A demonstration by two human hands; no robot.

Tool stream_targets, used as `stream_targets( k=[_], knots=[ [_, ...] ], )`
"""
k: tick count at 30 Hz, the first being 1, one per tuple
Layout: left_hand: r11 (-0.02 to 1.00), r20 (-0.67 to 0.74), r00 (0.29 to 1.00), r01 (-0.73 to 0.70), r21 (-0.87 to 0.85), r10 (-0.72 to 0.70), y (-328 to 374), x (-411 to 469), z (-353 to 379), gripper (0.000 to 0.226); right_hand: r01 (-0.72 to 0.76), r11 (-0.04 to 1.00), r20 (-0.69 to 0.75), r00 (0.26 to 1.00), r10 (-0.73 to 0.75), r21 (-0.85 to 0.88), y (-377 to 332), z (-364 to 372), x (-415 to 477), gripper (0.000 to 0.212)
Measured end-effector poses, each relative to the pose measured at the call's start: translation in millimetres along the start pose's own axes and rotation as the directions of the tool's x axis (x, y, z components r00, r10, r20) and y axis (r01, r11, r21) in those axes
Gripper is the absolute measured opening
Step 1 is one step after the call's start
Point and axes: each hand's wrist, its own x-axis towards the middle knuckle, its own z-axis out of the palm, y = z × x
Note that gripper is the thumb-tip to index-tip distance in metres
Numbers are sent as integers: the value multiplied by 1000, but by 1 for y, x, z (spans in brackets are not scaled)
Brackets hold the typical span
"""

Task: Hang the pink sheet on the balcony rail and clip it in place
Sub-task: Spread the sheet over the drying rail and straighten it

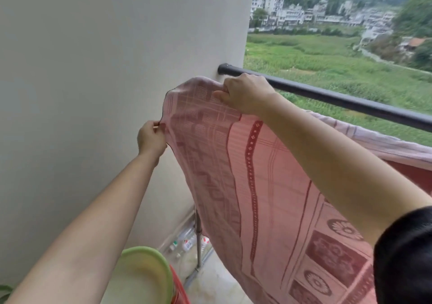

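The pink sheet (264, 186), patterned in darker red, is stretched between both my hands in front of the dark balcony rail (350, 99). My right hand (245, 93) grips its top edge just below the rail's wall end. My left hand (150, 137) pinches the sheet's left edge, lower and close to the wall. Further right, part of the sheet (385, 144) is draped over the rail and hangs down. No clip is in view.
A white wall (105, 69) stands close on the left, and the rail meets it. A green basin (149, 273) sits on something red at the bottom. Several plastic bottles (187, 243) lie on the floor by a thin post (198, 240). Fields and houses lie beyond.
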Motion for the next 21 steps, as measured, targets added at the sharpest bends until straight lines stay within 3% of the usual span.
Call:
stream_targets(
  k=[2, 4, 6, 8, 11, 16, 18, 21],
  knots=[
    [997, -116, 991, -71, -3, 70, 19, 23, -11, 12, 13, 1000, 5, 1000, -13, -1, 0, 0, 1, 54],
    [979, -176, 967, -165, 124, 185, 36, 43, -19, 18, 15, 1000, -4, 1000, -15, 15, 1, 0, 3, 56],
    [923, -121, 955, -220, 316, 269, 46, 51, -22, 23, 16, 1000, -14, 1000, -16, 25, -1, 1, 3, 56],
    [897, -7, 974, -206, 391, 227, 40, 49, -18, 25, 7, 1000, -25, 1000, -6, 27, -1, 1, 2, 54],
    [975, 172, 985, -47, 215, 9, 17, 35, -9, 16, -1, 999, -39, 999, 3, 46, 2, 2, 0, 54],
    [988, 286, 946, 154, 6, -150, 12, 18, 4, 19, -27, 983, -15, 999, 30, 179, 4, 0, 1, 55],
    [974, 390, 909, 202, -104, -147, 22, 14, 8, 34, -37, 979, -11, 999, 41, 201, 4, -1, -1, 56],
    [978, 453, 892, 94, -187, 1, 36, 9, 18, 58, -17, 987, -58, 998, 26, 157, 2, -3, -7, 57]
  ],
)
